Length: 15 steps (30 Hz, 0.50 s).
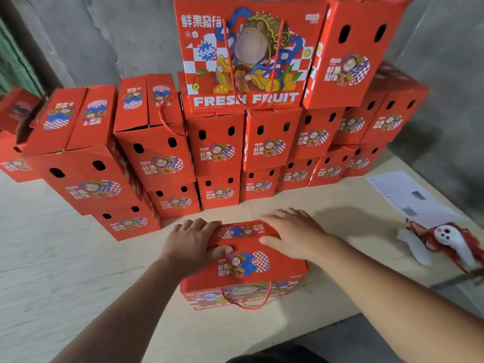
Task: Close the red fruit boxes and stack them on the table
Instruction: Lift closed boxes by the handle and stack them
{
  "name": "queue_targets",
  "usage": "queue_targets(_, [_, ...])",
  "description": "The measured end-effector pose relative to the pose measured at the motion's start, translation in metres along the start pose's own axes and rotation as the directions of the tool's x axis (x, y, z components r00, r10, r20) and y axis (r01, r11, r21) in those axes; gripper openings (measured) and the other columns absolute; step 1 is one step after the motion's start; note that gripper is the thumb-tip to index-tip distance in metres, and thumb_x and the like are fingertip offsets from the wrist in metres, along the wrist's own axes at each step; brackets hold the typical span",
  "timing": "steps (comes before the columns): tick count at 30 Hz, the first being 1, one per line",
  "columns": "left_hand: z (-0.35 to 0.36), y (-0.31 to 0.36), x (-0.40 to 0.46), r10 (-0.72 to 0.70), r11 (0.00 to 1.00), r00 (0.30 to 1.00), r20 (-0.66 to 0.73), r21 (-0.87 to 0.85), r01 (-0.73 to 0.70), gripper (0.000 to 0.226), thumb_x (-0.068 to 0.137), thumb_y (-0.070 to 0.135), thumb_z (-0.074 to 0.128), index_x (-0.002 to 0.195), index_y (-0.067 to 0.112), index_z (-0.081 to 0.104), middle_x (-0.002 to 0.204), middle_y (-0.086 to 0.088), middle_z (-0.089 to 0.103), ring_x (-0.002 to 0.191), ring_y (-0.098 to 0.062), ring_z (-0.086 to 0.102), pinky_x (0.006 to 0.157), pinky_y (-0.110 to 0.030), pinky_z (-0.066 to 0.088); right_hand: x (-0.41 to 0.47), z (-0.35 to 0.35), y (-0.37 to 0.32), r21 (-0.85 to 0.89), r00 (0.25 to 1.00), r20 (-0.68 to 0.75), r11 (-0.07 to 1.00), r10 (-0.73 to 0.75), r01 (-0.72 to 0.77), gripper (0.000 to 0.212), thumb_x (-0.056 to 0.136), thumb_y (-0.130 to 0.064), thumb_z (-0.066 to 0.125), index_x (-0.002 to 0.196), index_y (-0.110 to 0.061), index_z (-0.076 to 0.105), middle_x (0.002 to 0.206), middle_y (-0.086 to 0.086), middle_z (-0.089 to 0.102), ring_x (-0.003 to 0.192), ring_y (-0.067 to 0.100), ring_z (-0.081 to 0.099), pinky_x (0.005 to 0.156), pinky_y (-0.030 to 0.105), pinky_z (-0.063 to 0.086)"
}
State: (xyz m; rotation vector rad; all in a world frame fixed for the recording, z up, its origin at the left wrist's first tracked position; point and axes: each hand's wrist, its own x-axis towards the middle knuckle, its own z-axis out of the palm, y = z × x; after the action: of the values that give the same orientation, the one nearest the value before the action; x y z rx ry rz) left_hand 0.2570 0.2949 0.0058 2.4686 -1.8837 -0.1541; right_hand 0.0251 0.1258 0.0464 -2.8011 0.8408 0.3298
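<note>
Two hands flat on top flaps of red cardboard fruit box [243, 260], mid worktop [65, 244]. Left hand [192, 243] on left flap, right hand [293, 235] on right; fingers straight, pressing, not gripping. Box long axis runs L-R, red rope handle [246, 301] facing person. Stack of closed red boxes [217, 150] just behind, both hands equally near.

Red fruit boxes [243, 260] with blue-and-white checker prints, red rope handles [246, 301], pale wooden table [52, 258], possibly white-and-red toy [442, 241]
</note>
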Motion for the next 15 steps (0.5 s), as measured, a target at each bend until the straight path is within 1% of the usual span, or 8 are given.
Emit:
queue_targets(3, [0.001, 0.005, -0.001, -0.007, 0.997, 1.0, -0.018, 0.074, 0.008, 0.101, 0.078, 0.099, 0.012, 0.152, 0.036, 0.042, 0.138, 0.004, 0.057, 0.126, -0.027, 0.055, 0.105, -0.044, 0.042, 0.006, 0.002, 0.003, -0.009, 0.995, 0.084, 0.998, -0.057, 0.058, 0.074, 0.103, -0.065, 0.036, 0.164, -0.034, 0.009, 0.167, 0.0, 0.024, 0.153, 0.027, 0.022, 0.123, 0.045, 0.023])
queue_targets(6, [0.002, 0.006, 0.0, 0.014, 0.995, 0.996, -0.087, 0.101, -0.005, 0.1, 0.08, 0.095, 0.009, 0.144, 0.032, 0.054, 0.126, 0.001, 0.065, 0.113, -0.03, 0.061, 0.098, -0.045, 0.048, 0.005, 0.015, 0.01, -0.215, 0.992, -0.015, 0.969, -0.129, 0.123, 0.069, 0.103, -0.067, 0.029, 0.161, -0.032, 0.018, 0.152, 0.002, 0.043, 0.137, 0.029, 0.04, 0.112, 0.044, 0.037])
queue_targets(7, [0.003, 0.006, 0.001, 0.023, 0.994, 0.994, -0.106, 0.113, -0.011, 0.099, 0.082, 0.094, 0.01, 0.142, 0.03, 0.057, 0.122, 0.0, 0.066, 0.109, -0.03, 0.063, 0.095, -0.046, 0.049, 0.005, 0.018, 0.011, -0.263, 0.989, -0.053, 0.958, -0.138, 0.119, 0.067, 0.102, -0.067, 0.028, 0.159, -0.032, 0.021, 0.147, 0.003, 0.047, 0.132, 0.029, 0.044, 0.108, 0.043, 0.04])
queue_targets(9, [0.006, 0.008, 0.002, 0.034, 0.991, 0.991, -0.127, 0.134, -0.017, 0.097, 0.084, 0.092, 0.014, 0.138, 0.026, 0.06, 0.115, -0.003, 0.067, 0.102, -0.032, 0.064, 0.089, -0.046, 0.051, 0.004, 0.028, 0.009, -0.287, 0.984, -0.129, 0.954, -0.122, 0.081, 0.067, 0.101, -0.067, 0.026, 0.158, -0.032, 0.021, 0.145, 0.003, 0.047, 0.129, 0.03, 0.046, 0.106, 0.043, 0.04])
queue_targets(11, [0.01, 0.012, -0.001, 0.032, 0.989, 0.99, -0.135, 0.148, -0.012, 0.096, 0.086, 0.09, 0.017, 0.137, 0.022, 0.061, 0.112, -0.006, 0.066, 0.097, -0.033, 0.062, 0.086, -0.046, 0.051, 0.001, 0.044, 0.004, -0.259, 0.984, -0.159, 0.965, -0.083, 0.04, 0.071, 0.101, -0.068, 0.027, 0.162, -0.034, 0.013, 0.15, 0.003, 0.039, 0.135, 0.029, 0.04, 0.111, 0.044, 0.036])
queue_targets(12, [0.011, 0.013, -0.003, 0.023, 0.988, 0.991, -0.13, 0.154, -0.003, 0.096, 0.086, 0.09, 0.018, 0.14, 0.022, 0.059, 0.114, -0.005, 0.065, 0.099, -0.032, 0.061, 0.088, -0.046, 0.05, 0.0, 0.049, 0.003, -0.231, 0.987, -0.146, 0.972, -0.072, 0.036, 0.073, 0.101, -0.068, 0.028, 0.163, -0.035, 0.006, 0.154, 0.004, 0.033, 0.14, 0.029, 0.034, 0.116, 0.045, 0.032])
queue_targets(13, [0.012, 0.014, -0.005, 0.013, 0.987, 0.993, -0.118, 0.159, 0.006, 0.096, 0.086, 0.09, 0.017, 0.143, 0.023, 0.056, 0.118, -0.004, 0.064, 0.103, -0.031, 0.06, 0.091, -0.046, 0.049, 0.001, 0.049, 0.003, -0.191, 0.993, -0.108, 0.981, -0.055, 0.034, 0.075, 0.102, -0.067, 0.029, 0.163, -0.037, -0.003, 0.158, 0.004, 0.025, 0.145, 0.03, 0.025, 0.12, 0.047, 0.026])
queue_targets(15, [0.014, 0.013, -0.007, 0.002, 0.986, 0.996, -0.087, 0.167, 0.012, 0.098, 0.086, 0.092, 0.014, 0.15, 0.026, 0.048, 0.127, -0.001, 0.06, 0.112, -0.028, 0.057, 0.1, -0.045, 0.045, 0.003, 0.041, 0.001, -0.058, 1.0, 0.006, 0.998, 0.002, -0.002, 0.077, 0.103, -0.066, 0.028, 0.159, -0.042, -0.02, 0.166, 0.003, 0.003, 0.154, 0.031, 0.002, 0.126, 0.049, 0.006])
